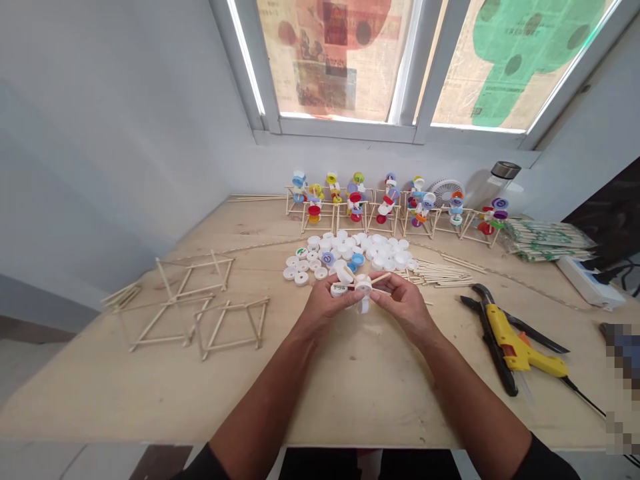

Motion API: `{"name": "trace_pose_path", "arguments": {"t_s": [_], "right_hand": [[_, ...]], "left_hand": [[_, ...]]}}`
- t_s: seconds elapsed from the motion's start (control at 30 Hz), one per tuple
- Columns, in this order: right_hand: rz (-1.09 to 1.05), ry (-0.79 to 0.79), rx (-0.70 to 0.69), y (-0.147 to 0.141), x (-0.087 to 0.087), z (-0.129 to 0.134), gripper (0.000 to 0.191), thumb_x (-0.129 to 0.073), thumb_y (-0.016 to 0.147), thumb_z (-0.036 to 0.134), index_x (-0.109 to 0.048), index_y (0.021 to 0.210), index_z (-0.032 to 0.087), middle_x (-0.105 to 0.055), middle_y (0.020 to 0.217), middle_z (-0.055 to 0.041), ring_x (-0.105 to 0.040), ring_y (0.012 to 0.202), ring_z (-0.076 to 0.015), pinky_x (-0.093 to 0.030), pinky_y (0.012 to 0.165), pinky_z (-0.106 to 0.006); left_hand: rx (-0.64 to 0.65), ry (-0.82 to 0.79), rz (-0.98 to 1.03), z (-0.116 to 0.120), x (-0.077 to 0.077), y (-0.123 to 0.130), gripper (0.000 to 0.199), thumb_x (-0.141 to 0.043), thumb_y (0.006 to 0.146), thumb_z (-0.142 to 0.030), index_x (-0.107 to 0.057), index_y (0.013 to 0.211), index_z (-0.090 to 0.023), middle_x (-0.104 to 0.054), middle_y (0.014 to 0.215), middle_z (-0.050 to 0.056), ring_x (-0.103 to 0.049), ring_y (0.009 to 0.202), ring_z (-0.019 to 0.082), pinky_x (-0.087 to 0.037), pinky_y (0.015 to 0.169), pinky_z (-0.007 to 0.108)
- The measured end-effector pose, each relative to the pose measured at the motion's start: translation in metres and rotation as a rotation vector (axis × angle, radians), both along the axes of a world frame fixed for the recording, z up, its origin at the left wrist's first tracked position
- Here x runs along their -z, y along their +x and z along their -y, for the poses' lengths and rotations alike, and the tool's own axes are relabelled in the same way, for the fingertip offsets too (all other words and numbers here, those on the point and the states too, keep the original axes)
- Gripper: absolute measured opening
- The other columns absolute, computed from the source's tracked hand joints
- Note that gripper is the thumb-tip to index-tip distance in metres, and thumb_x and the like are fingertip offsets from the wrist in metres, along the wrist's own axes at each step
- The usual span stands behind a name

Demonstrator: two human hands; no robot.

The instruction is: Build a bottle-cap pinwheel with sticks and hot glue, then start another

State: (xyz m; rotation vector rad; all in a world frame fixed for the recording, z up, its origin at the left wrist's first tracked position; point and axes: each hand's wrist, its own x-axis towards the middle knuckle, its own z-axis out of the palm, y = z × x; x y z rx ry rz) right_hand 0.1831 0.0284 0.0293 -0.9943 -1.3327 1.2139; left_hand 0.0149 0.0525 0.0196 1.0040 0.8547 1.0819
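Between my two hands, above the middle of the table, is a small wheel of bottle caps and sticks [363, 285]. White caps and one blue cap sit around its centre cap, and thin wooden sticks poke out to the right. My left hand [327, 301] pinches its left side, with the thumb near the centre cap. My right hand [400, 303] grips the right side by the sticks, fingers closed. The fingers partly cover the piece. Just beyond lies a spread of loose white bottle caps [345, 245], with a few coloured ones among them.
Stick frames [230, 327] stand at left. Finished cap wheels on frames [355, 207] line the back, near a small fan [447, 193] and a bottle [501, 180]. Loose sticks [440, 273], a yellow glue gun [520, 347], dark pliers [493, 347] and a power strip [590, 283] lie right.
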Motion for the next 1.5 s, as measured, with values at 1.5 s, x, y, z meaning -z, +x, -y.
{"name": "trace_pose_path", "arguments": {"t_s": [1.5], "right_hand": [[1.53,0.307,0.399,-0.011,0.014,-0.067,0.028,-0.053,0.083,0.033,-0.063,0.105,0.018,-0.069,0.1,-0.0125,-0.049,0.104,-0.0297,-0.023,0.089,-0.044]], "left_hand": [[-0.564,-0.011,0.34,-0.017,-0.011,-0.021,0.044,-0.087,0.041,-0.027,-0.066,0.078,-0.016,-0.067,0.074,-0.002,-0.061,0.068,0.012,-0.045,0.066,0.024]]}}
